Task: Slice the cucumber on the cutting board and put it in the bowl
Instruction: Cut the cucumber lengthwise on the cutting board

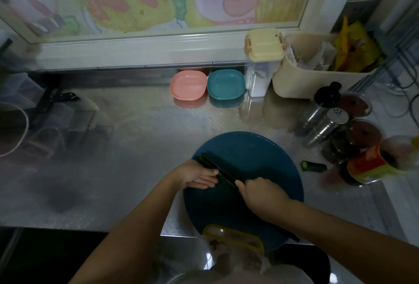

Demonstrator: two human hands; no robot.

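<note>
Cucumber (205, 163) under left hand (197, 176), on cutting board (260, 154)

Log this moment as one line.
step: slicing | left hand: presses cucumber | right hand: grips knife | on: blue cutting board

Presses the cucumber (222, 178) down on the round blue board (260, 154) with the left hand (199, 177), fingers straight. Grips the knife (216, 168) in the right hand (260, 197), blade laid along the cucumber. Has a cut cucumber end (314, 166) on the steel counter (147, 124) right of the board, pink bowl (188, 85) and teal bowl (226, 84) side by side behind.
</note>
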